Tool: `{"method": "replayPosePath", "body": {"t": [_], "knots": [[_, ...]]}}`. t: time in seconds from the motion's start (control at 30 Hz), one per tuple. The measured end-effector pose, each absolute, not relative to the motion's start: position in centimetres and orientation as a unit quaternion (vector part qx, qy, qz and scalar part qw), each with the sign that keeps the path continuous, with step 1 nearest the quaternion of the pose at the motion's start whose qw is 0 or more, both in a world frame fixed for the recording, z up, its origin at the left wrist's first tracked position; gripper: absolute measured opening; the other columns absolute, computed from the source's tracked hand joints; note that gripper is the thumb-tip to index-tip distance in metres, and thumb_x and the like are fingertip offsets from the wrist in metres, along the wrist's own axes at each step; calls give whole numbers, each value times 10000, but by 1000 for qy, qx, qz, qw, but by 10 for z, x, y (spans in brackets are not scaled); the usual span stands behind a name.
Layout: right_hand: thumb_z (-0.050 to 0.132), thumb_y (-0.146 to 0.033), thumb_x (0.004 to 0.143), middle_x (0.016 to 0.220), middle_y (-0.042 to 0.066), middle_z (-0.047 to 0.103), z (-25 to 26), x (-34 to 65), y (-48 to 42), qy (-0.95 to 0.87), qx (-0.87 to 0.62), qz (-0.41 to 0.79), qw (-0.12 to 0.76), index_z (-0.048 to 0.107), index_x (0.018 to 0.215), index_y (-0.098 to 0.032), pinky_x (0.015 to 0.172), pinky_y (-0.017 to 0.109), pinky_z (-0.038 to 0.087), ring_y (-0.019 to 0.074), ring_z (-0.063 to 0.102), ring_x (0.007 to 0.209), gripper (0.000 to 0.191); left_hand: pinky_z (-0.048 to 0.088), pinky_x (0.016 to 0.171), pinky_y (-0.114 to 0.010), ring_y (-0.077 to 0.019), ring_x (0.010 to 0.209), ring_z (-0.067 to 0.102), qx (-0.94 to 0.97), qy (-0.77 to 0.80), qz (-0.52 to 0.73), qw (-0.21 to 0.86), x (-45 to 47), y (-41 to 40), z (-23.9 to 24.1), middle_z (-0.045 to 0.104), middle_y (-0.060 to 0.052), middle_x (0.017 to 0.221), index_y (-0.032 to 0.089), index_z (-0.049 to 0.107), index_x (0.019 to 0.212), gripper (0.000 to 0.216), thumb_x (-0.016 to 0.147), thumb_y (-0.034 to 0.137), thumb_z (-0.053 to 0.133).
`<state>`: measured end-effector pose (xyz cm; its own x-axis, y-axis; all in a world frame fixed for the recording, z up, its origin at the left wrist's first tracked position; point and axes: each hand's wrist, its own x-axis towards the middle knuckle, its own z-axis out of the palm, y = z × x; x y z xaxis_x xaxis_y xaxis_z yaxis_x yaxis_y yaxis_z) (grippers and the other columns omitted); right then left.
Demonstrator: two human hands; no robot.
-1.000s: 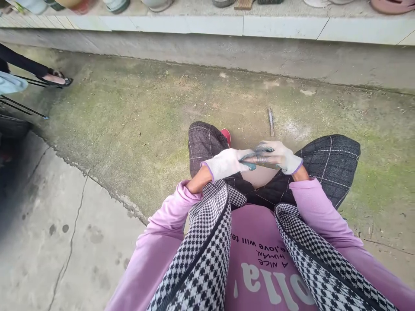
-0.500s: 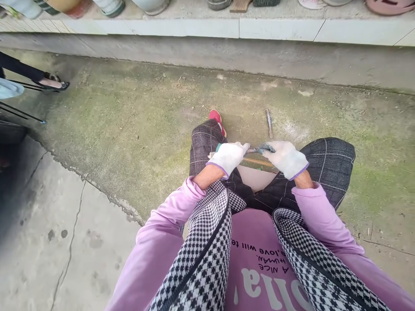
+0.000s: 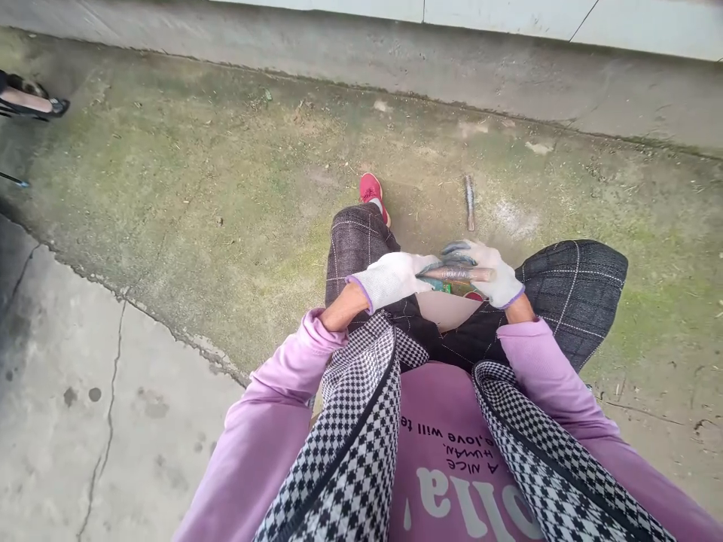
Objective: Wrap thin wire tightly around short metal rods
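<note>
L. hand (image 3: 395, 278), gloved, fingers closed round one end of a stick (image 3: 460, 274) set crosswise betw. both hands; R. hand (image 3: 492, 272) at other end, can't tell if fingers grip. Second stick (image 3: 470, 203) lies just beyond; mossy ground (image 3: 254, 181) spans to wall (image 3: 395, 60) & L. to ragged edge of concrete (image 3: 169, 429).

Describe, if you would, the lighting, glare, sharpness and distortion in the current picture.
In the head view, light is soft, with no hard-edged shadow across the mossy ground; in the head view, small glints show on the held stick; also in the head view, shirt lettering is readable, while the sleeves look stretched toward the lower corners.
</note>
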<state>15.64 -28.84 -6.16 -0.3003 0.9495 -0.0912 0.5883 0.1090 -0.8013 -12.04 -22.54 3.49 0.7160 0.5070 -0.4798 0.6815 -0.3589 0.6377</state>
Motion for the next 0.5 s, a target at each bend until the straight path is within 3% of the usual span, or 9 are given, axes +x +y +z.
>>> {"method": "replayPosePath", "body": {"t": [0.07,0.17,0.27,0.4,0.5], "knots": [[817,-363,1085,1324,153,997,-56,165,-282,-707,-529,410,230,1034,1128,-241,1239,527,719,389,932,1323,253,657,1002,-312,-260,1153,904,828,349,-138,417,-116,-224,40,942,-56,1272,277,895,1500,319,1233,389,762],[788,-317,1077,1164,100,1004,-47,170,-273,-665,-557,453,205,1021,1055,-251,1081,436,756,338,963,1131,244,657,1030,-326,-274,1226,918,846,316,-194,383,-111,-222,46,951,-59,1352,303,874,1584,360,1274,417,730],[790,-244,1081,1153,84,1006,-37,166,-269,-644,-600,446,162,1014,1036,-263,1012,358,729,303,958,1118,229,663,1007,-367,-326,1272,928,864,302,-256,312,-105,-227,44,946,-115,1396,259,856,1610,373,1293,396,716],[827,-276,1121,1217,107,1007,-24,141,-281,-659,-633,382,138,1012,1099,-277,1060,392,723,332,941,1178,186,665,987,-412,-377,1319,926,874,358,-257,207,-99,-231,30,914,-220,1430,144,802,1652,417,1303,213,585],[841,-346,1115,1267,103,1008,-28,120,-300,-644,-641,380,174,1019,1206,-314,1119,460,732,358,936,1193,202,661,1012,-399,-359,1289,919,853,420,-215,222,-100,-224,21,915,-212,1376,132,800,1633,390,1297,246,635]]}}
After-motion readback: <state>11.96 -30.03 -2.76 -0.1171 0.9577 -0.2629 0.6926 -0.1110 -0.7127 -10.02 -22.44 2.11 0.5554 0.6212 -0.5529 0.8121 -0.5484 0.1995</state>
